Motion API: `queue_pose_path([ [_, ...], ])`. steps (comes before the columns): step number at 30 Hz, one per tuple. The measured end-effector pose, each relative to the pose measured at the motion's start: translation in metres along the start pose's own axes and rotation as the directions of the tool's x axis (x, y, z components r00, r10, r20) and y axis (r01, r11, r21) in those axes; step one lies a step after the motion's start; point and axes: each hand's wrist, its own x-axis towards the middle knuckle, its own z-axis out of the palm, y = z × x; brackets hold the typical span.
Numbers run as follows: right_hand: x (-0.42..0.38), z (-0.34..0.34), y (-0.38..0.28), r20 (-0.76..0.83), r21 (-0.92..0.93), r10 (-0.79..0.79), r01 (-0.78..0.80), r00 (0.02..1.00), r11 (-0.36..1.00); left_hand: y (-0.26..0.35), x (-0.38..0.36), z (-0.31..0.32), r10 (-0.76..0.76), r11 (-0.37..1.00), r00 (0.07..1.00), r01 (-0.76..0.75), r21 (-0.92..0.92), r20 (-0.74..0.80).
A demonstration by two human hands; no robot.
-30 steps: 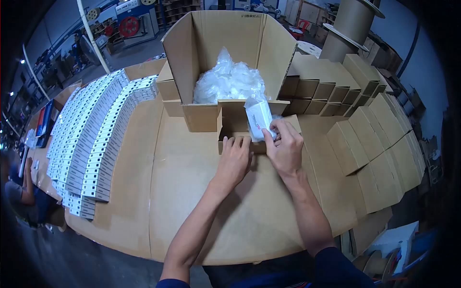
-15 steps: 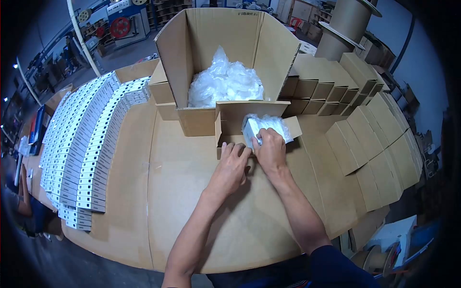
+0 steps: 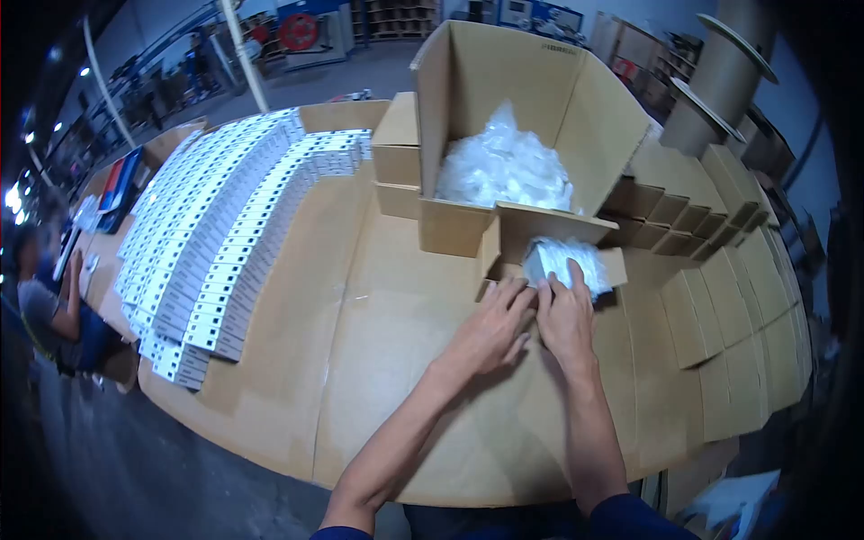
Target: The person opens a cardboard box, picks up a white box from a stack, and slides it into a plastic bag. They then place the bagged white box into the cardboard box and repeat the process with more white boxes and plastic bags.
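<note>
A small open cardboard box (image 3: pixel 540 225) stands in front of me with its flaps up. In it sits a pack wrapped in clear bubble plastic (image 3: pixel 589 261), with a pale box end (image 3: pixel 535 264) showing at its left. My left hand (image 3: pixel 493 326) is closed over the box's front edge, near the left corner, its fingertips bent over the cardboard. Just to its right, my right hand (image 3: pixel 567 315) lies with fingers stretched forward onto the wrapped pack. Those fingers rest on the plastic and the front edge rather than wrapping around the pack.
Behind is a large cardboard carton (image 3: pixel 598 103) with crumpled clear plastic bags (image 3: pixel 508 166). Rows of small white boxes (image 3: pixel 225 225) fill the left of the cardboard-covered table (image 3: pixel 396 270). Folded brown boxes (image 3: pixel 738 324) stack at right. Another person (image 3: pixel 54 297) is far left.
The view has turned left, so everything appears further right. My right hand's fingers have straightened from their grip on the wrapped pack. My left hand stays at the box's front edge.
</note>
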Motion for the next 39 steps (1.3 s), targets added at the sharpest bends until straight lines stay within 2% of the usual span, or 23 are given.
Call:
queue_pose_path([
  [2,-0.010,0.004,0.001,-0.001,-0.094,-0.077,0.077,0.997,0.993,0.001,-0.016,-0.021,0.009,0.999,0.999,-0.011,-0.048,-0.042],
  [3,-0.011,-0.004,-0.016,-0.056,-0.027,-0.062,0.061,0.996,0.998,0.002,-0.023,-0.034,0.013,0.997,0.998,-0.017,-0.071,-0.063],
  [5,-0.012,-0.003,-0.040,-0.291,0.125,-0.146,0.189,0.946,0.974,-0.004,-0.037,-0.069,-0.081,0.995,0.984,0.071,-0.065,-0.162],
  [6,-0.012,-0.005,-0.062,-0.310,0.270,-0.173,0.261,0.935,0.927,-0.012,-0.045,-0.086,-0.127,0.992,0.971,0.120,-0.045,-0.202],
  [7,-0.006,-0.001,-0.078,-0.284,0.339,-0.312,0.399,0.907,0.852,-0.021,-0.052,-0.100,-0.170,0.985,0.955,0.168,-0.029,-0.242],
  [9,0.007,0.008,-0.125,-0.195,0.508,-0.460,0.491,0.866,0.708,-0.052,-0.057,-0.125,-0.301,0.951,0.897,0.307,-0.035,-0.323],
  [11,0.032,0.037,-0.163,-0.138,0.527,-0.566,0.544,0.813,0.653,-0.089,-0.053,-0.140,-0.385,0.912,0.836,0.409,-0.024,-0.390],
  [13,0.071,0.065,-0.194,-0.170,0.409,-0.629,0.635,0.759,0.655,-0.136,-0.042,-0.150,-0.421,0.878,0.787,0.479,0.016,-0.451],
  [14,0.089,0.077,-0.207,-0.182,0.348,-0.660,0.675,0.729,0.650,-0.162,-0.036,-0.153,-0.390,0.879,0.779,0.474,0.055,-0.491],
  [16,0.120,0.096,-0.225,-0.198,0.150,-0.656,0.684,0.728,0.714,-0.216,-0.020,-0.155,-0.320,0.874,0.763,0.466,0.135,-0.561],
  [17,0.131,0.103,-0.231,-0.206,0.047,-0.652,0.673,0.729,0.738,-0.240,-0.012,-0.157,-0.342,0.855,0.759,0.495,0.151,-0.554],
  [19,0.145,0.115,-0.234,-0.151,0.015,-0.614,0.622,0.775,0.783,-0.285,0.006,-0.158,-0.385,0.816,0.752,0.548,0.182,-0.535],
  [22,0.147,0.129,-0.232,-0.068,-0.061,-0.572,0.568,0.818,0.821,-0.338,0.027,-0.156,-0.315,0.791,0.743,0.549,0.269,-0.590],
  [25,0.146,0.130,-0.234,-0.066,-0.080,-0.557,0.552,0.828,0.830,-0.373,0.038,-0.164,-0.128,0.722,0.812,0.471,0.508,-0.570],
  [26,0.144,0.127,-0.236,-0.045,-0.103,-0.556,0.549,0.830,0.829,-0.383,0.040,-0.163,-0.168,0.654,0.829,0.499,0.569,-0.534],
  [29,0.144,0.125,-0.238,-0.009,-0.108,-0.547,0.543,0.837,0.833,-0.392,0.038,-0.166,-0.217,0.650,0.841,0.503,0.570,-0.495],
  [30,0.145,0.127,-0.237,-0.023,-0.125,-0.557,0.550,0.830,0.826,-0.389,0.039,-0.166,-0.139,0.629,0.825,0.501,0.595,-0.548],
  [34,0.143,0.123,-0.240,0.015,-0.119,-0.547,0.545,0.837,0.830,-0.385,0.032,-0.171,-0.111,0.513,0.833,0.515,0.686,-0.542],
  [37,0.143,0.116,-0.242,0.050,-0.089,-0.529,0.531,0.847,0.843,-0.374,0.022,-0.170,-0.102,0.528,0.828,0.515,0.675,-0.551],
  [39,0.144,0.113,-0.242,0.072,-0.072,-0.517,0.522,0.853,0.850,-0.353,0.012,-0.169,-0.082,0.664,0.788,0.499,0.556,-0.610],
])
